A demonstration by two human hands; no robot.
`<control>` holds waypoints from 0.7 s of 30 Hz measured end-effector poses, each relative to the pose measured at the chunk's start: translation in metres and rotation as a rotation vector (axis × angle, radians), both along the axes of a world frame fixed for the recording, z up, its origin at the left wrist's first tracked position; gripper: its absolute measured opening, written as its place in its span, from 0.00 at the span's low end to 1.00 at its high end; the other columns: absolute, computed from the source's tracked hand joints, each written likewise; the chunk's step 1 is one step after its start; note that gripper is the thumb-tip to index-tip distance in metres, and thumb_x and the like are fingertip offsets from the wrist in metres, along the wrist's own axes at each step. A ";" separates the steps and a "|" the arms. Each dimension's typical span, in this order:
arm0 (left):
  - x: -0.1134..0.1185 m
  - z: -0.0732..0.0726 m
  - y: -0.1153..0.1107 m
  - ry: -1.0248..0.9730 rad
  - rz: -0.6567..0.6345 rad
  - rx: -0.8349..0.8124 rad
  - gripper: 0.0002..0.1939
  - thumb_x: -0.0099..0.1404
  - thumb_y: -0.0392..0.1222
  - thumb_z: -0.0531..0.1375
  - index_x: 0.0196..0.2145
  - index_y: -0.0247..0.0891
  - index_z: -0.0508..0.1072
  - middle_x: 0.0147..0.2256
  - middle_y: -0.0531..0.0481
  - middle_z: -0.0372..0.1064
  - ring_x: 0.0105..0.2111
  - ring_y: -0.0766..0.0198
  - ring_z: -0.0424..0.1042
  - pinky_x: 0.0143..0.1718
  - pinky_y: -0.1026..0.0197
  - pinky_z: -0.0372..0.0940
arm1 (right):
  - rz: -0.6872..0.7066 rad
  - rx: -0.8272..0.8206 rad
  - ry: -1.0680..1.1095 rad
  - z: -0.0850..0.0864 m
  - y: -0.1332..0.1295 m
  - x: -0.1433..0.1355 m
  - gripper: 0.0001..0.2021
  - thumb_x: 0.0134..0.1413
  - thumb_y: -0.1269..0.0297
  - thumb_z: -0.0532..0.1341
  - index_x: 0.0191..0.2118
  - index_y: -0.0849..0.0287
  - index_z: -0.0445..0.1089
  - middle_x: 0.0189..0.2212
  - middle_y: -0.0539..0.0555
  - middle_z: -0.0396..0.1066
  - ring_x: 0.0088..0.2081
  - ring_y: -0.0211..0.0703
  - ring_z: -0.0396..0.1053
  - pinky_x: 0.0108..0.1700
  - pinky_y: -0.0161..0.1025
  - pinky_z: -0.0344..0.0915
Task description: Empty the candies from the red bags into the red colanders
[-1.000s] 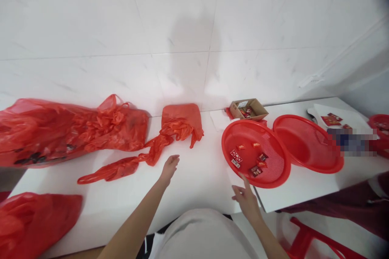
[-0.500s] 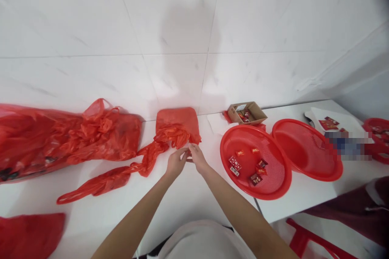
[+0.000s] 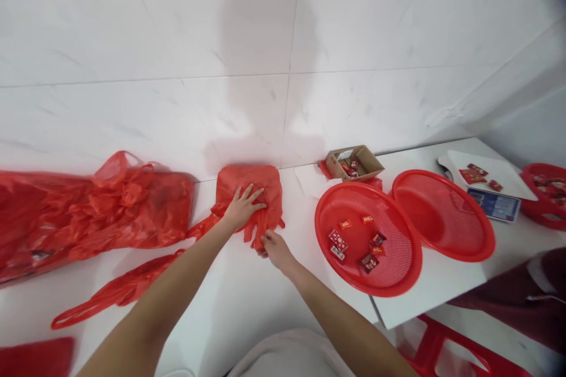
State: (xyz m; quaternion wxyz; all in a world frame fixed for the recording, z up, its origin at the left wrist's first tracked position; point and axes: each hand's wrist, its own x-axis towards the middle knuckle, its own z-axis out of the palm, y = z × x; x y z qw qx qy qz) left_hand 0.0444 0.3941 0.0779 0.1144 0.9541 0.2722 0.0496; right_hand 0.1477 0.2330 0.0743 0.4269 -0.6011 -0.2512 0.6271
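In the head view, a stack of red plastic bags (image 3: 250, 175) lies by the wall at the middle of the table. My left hand (image 3: 241, 209) presses on it with the fingers spread. Just to the right, my right hand (image 3: 275, 247) pinches the hanging handles of a red plastic bag (image 3: 260, 230) at the front of the stack. A twisted red bag (image 3: 119, 285) trails across the table to the left, partly behind my left forearm.
Left lie a large filled red bag (image 3: 170, 203) and red material (image 3: 35, 356). Right stand a red basket (image 3: 325, 212) with several small packets, another red basket (image 3: 442, 247), a cardboard box (image 3: 371, 160) and a scale (image 3: 499, 206). A person's dark red sleeve (image 3: 499, 294) and a red stool (image 3: 424, 344) are nearby.
My hands have come apart from being fingertip to fingertip. The left now lies spread on the bags; the right has moved lower and grips the handles. The view has shifted slightly.
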 end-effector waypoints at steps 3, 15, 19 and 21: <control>0.017 -0.009 0.004 0.055 0.014 0.042 0.31 0.63 0.26 0.52 0.56 0.55 0.71 0.68 0.52 0.49 0.68 0.41 0.39 0.63 0.30 0.37 | 0.103 0.092 0.048 0.027 -0.035 0.024 0.10 0.62 0.64 0.55 0.30 0.60 0.63 0.25 0.47 0.65 0.27 0.33 0.64 0.34 0.34 0.61; 0.042 -0.004 0.004 0.009 0.233 0.054 0.23 0.64 0.29 0.50 0.53 0.38 0.73 0.65 0.35 0.53 0.67 0.35 0.42 0.60 0.25 0.38 | 0.771 0.415 0.005 0.110 -0.110 0.047 0.08 0.57 0.63 0.59 0.32 0.61 0.71 0.30 0.51 0.71 0.34 0.36 0.68 0.41 0.33 0.65; 0.045 0.009 -0.017 -0.112 0.234 0.006 0.11 0.62 0.37 0.58 0.41 0.40 0.78 0.64 0.40 0.57 0.66 0.37 0.44 0.62 0.27 0.32 | 0.124 0.429 -0.640 0.071 -0.096 0.041 0.08 0.59 0.64 0.57 0.43 0.56 0.69 0.44 0.57 0.70 0.48 0.47 0.67 0.54 0.45 0.62; 0.048 0.019 -0.031 -0.196 0.245 -0.039 0.08 0.63 0.41 0.58 0.36 0.41 0.78 0.61 0.43 0.61 0.65 0.40 0.50 0.63 0.30 0.35 | -0.022 0.404 -0.782 0.052 -0.087 0.046 0.15 0.59 0.62 0.57 0.52 0.54 0.65 0.53 0.60 0.65 0.56 0.52 0.61 0.59 0.51 0.58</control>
